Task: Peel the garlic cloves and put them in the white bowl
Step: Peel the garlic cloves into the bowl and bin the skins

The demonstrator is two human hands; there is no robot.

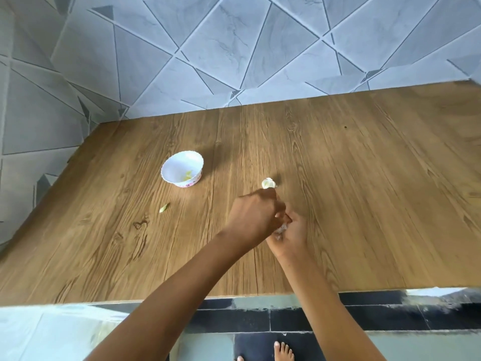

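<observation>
Fingers of our left hand point(256, 217) and right hand point(289, 237) are curling round a whitish, papery garlic clove point(280, 228) above the brown wood-grain bench point(364, 178), well apart from the white scalloped bowl point(179, 162). We are risking the clove squirting loose if we are tugging the skin too hard.

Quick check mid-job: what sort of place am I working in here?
Most likely a home kitchen or dining corner: a wood-grain table with grey patterned tiling beyond it, a white bowl and garlic on it, and a bare foot on the tiled floor below.
</observation>
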